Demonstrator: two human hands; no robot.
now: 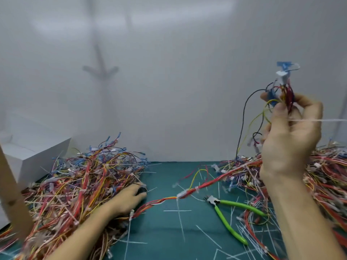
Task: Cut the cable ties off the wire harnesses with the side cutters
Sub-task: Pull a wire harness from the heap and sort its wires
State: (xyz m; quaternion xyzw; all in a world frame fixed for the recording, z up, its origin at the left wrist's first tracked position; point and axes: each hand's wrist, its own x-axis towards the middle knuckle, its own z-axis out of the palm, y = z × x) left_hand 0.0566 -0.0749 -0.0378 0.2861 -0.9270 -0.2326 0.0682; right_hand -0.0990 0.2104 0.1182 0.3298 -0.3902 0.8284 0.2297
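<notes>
While the right hand is raised with its fingers curled round a small harness of red, black and yellow wires with blue and white connectors, a white tie sticks out to its right. The left hand rests on the pile beneath it, fingers relaxed. Green-handled cutters lie on the bench, below and left of the right hand.

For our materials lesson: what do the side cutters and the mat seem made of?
Side cutters: bright green handles look like smooth plastic or rubber sleeves; the grey head, likely steel. Mat: dull teal, no glare, probably vinyl or rubber.
</notes>
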